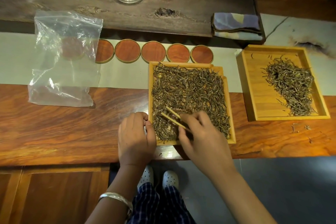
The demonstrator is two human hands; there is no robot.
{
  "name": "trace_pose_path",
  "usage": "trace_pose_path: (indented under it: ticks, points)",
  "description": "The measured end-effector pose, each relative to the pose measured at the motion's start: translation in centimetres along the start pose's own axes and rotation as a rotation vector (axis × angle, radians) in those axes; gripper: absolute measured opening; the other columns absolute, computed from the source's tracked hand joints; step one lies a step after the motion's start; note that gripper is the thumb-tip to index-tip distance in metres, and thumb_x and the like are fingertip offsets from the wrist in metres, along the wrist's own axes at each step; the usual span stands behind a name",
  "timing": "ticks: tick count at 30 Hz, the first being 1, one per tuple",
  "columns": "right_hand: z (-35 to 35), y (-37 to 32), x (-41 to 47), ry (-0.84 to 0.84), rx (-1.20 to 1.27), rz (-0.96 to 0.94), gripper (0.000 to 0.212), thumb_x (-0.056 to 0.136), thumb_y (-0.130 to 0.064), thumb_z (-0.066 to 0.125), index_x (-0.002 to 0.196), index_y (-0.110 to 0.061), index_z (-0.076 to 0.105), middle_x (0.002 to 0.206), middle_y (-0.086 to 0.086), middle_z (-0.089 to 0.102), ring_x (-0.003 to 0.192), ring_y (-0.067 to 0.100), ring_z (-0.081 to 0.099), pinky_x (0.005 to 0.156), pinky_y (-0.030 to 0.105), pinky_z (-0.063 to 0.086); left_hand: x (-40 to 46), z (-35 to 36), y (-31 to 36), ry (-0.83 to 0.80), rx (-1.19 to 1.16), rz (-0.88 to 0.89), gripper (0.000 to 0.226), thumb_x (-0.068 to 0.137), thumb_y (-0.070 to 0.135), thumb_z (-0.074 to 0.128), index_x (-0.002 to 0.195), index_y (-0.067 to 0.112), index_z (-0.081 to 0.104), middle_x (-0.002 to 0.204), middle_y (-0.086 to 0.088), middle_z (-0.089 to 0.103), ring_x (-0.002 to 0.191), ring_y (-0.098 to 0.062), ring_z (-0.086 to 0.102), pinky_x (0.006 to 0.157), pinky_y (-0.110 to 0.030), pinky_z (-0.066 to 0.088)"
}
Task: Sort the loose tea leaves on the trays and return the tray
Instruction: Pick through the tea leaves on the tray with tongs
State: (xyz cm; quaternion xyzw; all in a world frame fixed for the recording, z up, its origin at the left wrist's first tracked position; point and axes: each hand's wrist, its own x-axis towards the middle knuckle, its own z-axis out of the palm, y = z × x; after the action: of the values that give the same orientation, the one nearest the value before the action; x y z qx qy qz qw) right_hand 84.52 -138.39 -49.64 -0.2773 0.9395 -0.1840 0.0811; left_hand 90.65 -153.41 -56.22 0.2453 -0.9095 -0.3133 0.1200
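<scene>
Pinching bamboo tweezers (173, 116), the right hand (201, 132) worked the leaves (189, 89) just ahead of its knuckles; the left hand (135, 132) gripped the tray (229, 107) edge beside it, best held firm during light, shallow picks

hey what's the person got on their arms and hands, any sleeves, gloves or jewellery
Both forearms are bare: no sleeves and no gloves in view. The left hand has a plain silver-coloured bangle around its wrist, broad and smooth. The right hand and its wrist show no jewellery; no rings are visible on either hand.
</scene>
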Motion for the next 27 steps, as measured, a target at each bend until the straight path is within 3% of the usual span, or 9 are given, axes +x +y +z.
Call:
trace_pose_path:
  ticks: [6,11,19,27]
  points:
    - [0.2,0.7,-1.4,-0.020,-0.015,0.044,0.029,0.091,-0.031,0.052,0.116,-0.019,0.060,0.098,-0.001,0.053,0.063,0.013,0.060,0.042,0.025,0.050,0.1,0.0,0.0,-0.006,-0.015,-0.023,0.010,0.084,0.020,0.041,0.082,0.014,0.049,0.076,0.004,0.041,0.070,-0.016,0.037,0.067,-0.032,0.029]
    - [-0.1,1.2,-0.6,0.043,-0.031,0.101,0.026,0.089,-0.026,0.059,0.112,-0.016,0.063,0.096,0.002,0.055,0.059,0.016,0.058,0.042,0.022,0.039,0.2,0.1,0.0,-0.014,-0.010,-0.050,0.011,0.083,0.020,0.043,0.083,0.014,0.051,0.078,0.005,0.042,0.073,-0.020,0.040,0.068,-0.033,0.030]
    - [-0.5,2.3,-0.3,0.080,-0.019,0.150,0.027,0.090,-0.026,0.059,0.114,-0.015,0.062,0.099,0.003,0.055,0.067,0.020,0.060,0.047,0.027,0.045,0.0,0.3,-0.1,0.007,-0.019,-0.051,0.007,0.083,0.019,0.044,0.083,0.015,0.050,0.078,0.007,0.041,0.072,-0.014,0.034,0.068,-0.031,0.027]
    - [0.3,1.3,0.7,0.045,-0.023,0.095,0.030,0.093,-0.028,0.055,0.120,-0.015,0.059,0.102,0.005,0.053,0.068,0.022,0.060,0.048,0.033,0.049,0.0,0.2,-0.1,-0.006,-0.015,-0.049,0.008,0.084,0.018,0.044,0.084,0.013,0.051,0.079,0.004,0.043,0.074,-0.020,0.039,0.070,-0.033,0.031]
